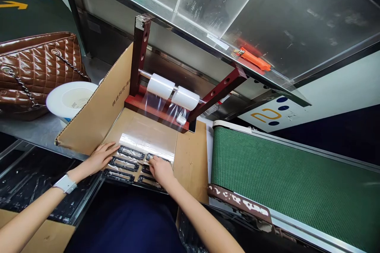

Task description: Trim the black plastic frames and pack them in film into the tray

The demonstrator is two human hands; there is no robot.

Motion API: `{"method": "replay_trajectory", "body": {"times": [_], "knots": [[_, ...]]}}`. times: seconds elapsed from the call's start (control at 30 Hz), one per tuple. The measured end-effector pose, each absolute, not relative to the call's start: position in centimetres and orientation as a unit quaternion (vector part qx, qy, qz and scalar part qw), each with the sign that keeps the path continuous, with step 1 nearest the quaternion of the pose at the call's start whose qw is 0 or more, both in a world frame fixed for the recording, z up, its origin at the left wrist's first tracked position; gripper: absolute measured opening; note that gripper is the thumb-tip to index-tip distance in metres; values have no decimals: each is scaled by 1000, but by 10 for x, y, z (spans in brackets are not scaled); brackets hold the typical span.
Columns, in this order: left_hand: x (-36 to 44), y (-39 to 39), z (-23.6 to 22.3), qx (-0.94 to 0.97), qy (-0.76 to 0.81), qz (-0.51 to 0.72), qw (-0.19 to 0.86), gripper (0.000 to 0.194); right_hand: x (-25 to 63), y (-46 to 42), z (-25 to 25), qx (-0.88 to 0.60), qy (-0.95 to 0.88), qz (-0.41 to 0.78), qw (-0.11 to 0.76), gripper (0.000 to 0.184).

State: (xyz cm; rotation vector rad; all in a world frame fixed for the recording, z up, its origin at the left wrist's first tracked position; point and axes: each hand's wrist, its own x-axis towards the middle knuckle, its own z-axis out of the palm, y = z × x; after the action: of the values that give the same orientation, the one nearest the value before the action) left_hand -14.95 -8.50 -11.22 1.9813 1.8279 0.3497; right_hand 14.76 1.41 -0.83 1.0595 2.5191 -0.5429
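1. Head view: my right hand (pixel 162 170) has its fingers bunched at the left end of the upper-right black frame (pixel 152 155); whether they pinch it, I cannot tell.
2. That frame runs rightward from my fingertips, its long axis crosswise and dipping slightly to the right; my right hand is clearly the nearer one.
3. My left hand (pixel 101 157) lies with fingers extended and slightly apart, clamped on nothing I can see, fingertips by the outer ends of the left-column frames (pixel 124 163).
4. All these frames are slender, hollow, dark rectangles, in two columns between and below my hands.
5. Just beyond them, glossy clear film (pixel 145 143) catches the light over smooth brown cardboard.
6. Farther out, two white cylindrical rolls (pixel 160 85) hang on a metal rod in a reddish-brown stand (pixel 139 53).
7. Left stands a stiff cardboard panel (pixel 102 106); right, a ribbed green belt (pixel 282 178).
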Motion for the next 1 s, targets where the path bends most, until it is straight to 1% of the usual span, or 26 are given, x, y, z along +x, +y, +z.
{"method": "replay_trajectory", "body": {"times": [0.2, 0.33, 0.47, 0.73, 1.0], "knots": [[-151, -85, -110, 709, 658, 123, 224, 51, 151, 15, 7, 389, 881, -185, 198, 23], [-155, -99, -99, 717, 642, 117, 246, 53, 142, 3, 14, 385, 886, -197, 168, 23], [-160, -116, -93, 736, 616, 104, 261, 53, 118, -19, 3, 345, 902, -225, 133, 23], [-161, -118, -99, 743, 611, 100, 254, 55, 66, -31, -22, 311, 916, -222, 124, 27], [-160, -119, -101, 737, 617, 93, 262, 55, 71, -28, -22, 295, 921, -220, 127, 25]]}}
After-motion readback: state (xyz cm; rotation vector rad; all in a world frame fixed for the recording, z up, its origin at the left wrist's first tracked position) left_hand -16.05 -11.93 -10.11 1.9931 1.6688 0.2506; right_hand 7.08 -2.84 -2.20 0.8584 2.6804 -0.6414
